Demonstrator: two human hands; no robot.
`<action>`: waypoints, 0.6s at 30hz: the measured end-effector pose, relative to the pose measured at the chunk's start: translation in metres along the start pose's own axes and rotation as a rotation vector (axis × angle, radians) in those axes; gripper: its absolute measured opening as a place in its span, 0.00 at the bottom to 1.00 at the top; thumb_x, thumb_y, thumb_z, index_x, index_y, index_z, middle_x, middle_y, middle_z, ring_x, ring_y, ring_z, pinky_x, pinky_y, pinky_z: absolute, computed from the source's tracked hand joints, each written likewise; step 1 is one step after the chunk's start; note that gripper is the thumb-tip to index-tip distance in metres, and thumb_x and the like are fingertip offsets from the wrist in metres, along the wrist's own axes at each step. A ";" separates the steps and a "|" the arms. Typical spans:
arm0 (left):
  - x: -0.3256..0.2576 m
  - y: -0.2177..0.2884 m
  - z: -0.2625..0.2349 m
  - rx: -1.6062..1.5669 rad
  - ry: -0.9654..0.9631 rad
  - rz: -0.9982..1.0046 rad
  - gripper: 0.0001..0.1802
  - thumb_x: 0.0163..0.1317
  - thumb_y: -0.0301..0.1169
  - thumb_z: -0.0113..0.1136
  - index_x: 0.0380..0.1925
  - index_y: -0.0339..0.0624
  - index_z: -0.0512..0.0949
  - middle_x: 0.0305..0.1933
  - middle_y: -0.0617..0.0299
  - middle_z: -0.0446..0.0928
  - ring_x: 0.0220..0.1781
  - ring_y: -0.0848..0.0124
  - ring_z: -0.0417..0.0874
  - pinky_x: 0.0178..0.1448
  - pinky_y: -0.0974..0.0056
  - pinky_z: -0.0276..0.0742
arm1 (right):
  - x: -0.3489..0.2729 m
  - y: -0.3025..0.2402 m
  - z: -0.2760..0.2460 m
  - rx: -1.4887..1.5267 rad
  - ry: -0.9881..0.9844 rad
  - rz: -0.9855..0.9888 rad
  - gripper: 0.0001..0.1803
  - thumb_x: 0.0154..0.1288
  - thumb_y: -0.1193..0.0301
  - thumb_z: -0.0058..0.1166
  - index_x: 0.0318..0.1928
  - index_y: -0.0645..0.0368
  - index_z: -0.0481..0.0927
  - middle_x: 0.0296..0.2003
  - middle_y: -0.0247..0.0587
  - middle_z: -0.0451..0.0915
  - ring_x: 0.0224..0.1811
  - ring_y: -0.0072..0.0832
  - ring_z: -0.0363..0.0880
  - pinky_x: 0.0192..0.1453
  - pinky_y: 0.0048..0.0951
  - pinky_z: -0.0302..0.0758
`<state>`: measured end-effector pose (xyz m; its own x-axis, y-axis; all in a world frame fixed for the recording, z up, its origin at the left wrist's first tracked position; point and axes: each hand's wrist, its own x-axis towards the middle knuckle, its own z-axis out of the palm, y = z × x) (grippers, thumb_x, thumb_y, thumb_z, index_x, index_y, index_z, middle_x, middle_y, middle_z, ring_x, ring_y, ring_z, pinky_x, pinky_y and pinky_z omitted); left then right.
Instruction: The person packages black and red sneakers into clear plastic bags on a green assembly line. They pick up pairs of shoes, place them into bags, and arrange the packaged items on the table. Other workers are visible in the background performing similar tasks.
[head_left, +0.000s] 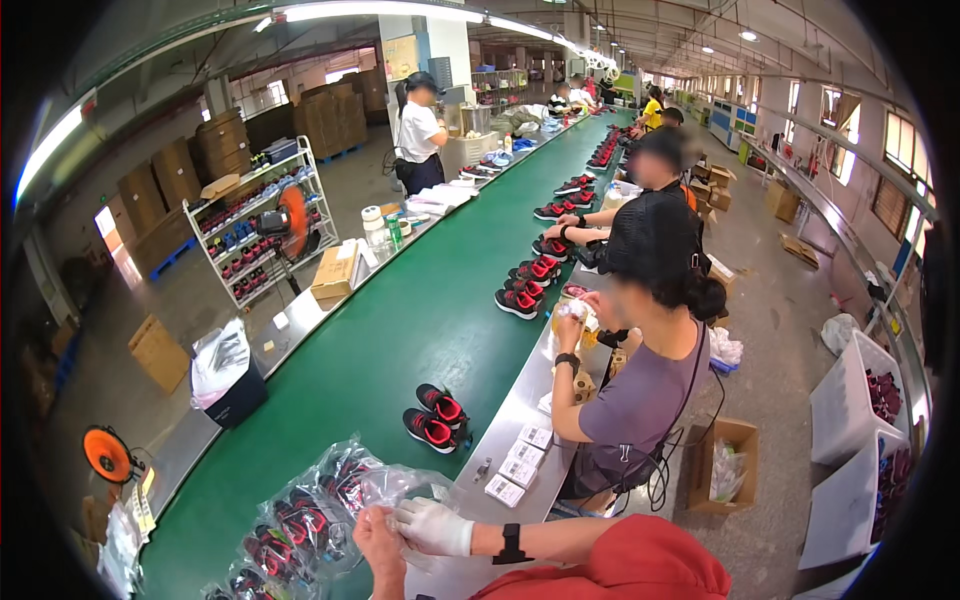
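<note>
My bare left hand [378, 542] and my white-gloved right hand [433, 526] are close together at the near edge of the green conveyor belt. Between them they pinch a clear plastic bag [408, 486], whose loose film spreads out over the belt. Just left of my hands lie several black and red sneakers [300, 520] in clear bags, in a row running toward the lower left. Farther up the belt, past the bag, stands an unbagged pair of black and red sneakers [432, 430]. The bag's film partly hides the nearest bagged shoes.
Several stacks of white labels [519, 464] lie on the metal ledge [480, 450] at right. A co-worker [645, 385] in purple sits beyond it. More sneakers [518, 300] line the belt. Across it stand a dark bin [236, 392] of plastic and an orange fan [108, 455].
</note>
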<state>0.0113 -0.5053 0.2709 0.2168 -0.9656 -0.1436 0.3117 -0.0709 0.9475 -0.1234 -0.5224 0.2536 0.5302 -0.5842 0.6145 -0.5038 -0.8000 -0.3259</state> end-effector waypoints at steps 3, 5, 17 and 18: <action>-0.040 0.004 0.021 0.195 -0.351 -0.172 0.10 0.64 0.34 0.53 0.28 0.43 0.78 0.19 0.74 0.69 0.20 0.84 0.66 0.21 0.76 0.58 | 0.002 0.000 -0.005 0.206 -0.442 0.225 0.11 0.54 0.66 0.51 0.35 0.59 0.78 0.33 0.46 0.77 0.34 0.42 0.78 0.37 0.43 0.73; -0.075 0.004 0.043 0.606 -0.645 0.021 0.11 0.65 0.35 0.52 0.31 0.40 0.79 0.20 0.73 0.70 0.22 0.84 0.67 0.24 0.76 0.60 | -0.019 0.023 0.016 0.381 -0.284 0.260 0.11 0.54 0.66 0.51 0.35 0.58 0.78 0.33 0.46 0.77 0.34 0.42 0.78 0.38 0.42 0.73; -0.039 0.021 -0.012 0.677 -0.062 -0.011 0.12 0.65 0.33 0.51 0.24 0.39 0.74 0.17 0.73 0.66 0.20 0.84 0.62 0.22 0.73 0.58 | 0.011 0.025 0.032 0.257 -0.920 0.378 0.10 0.55 0.65 0.51 0.35 0.55 0.80 0.34 0.47 0.80 0.37 0.40 0.79 0.42 0.36 0.74; -0.026 0.026 -0.014 0.617 0.032 -0.012 0.11 0.65 0.32 0.51 0.24 0.40 0.73 0.17 0.74 0.65 0.19 0.85 0.62 0.20 0.73 0.56 | 0.010 0.019 0.031 0.240 -0.970 0.320 0.11 0.57 0.66 0.49 0.37 0.57 0.80 0.33 0.47 0.80 0.37 0.41 0.80 0.40 0.37 0.75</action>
<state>0.0269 -0.4779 0.2949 0.2473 -0.9565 -0.1544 -0.2767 -0.2225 0.9349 -0.1067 -0.5476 0.2311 0.7686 -0.5477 -0.3305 -0.6250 -0.5329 -0.5704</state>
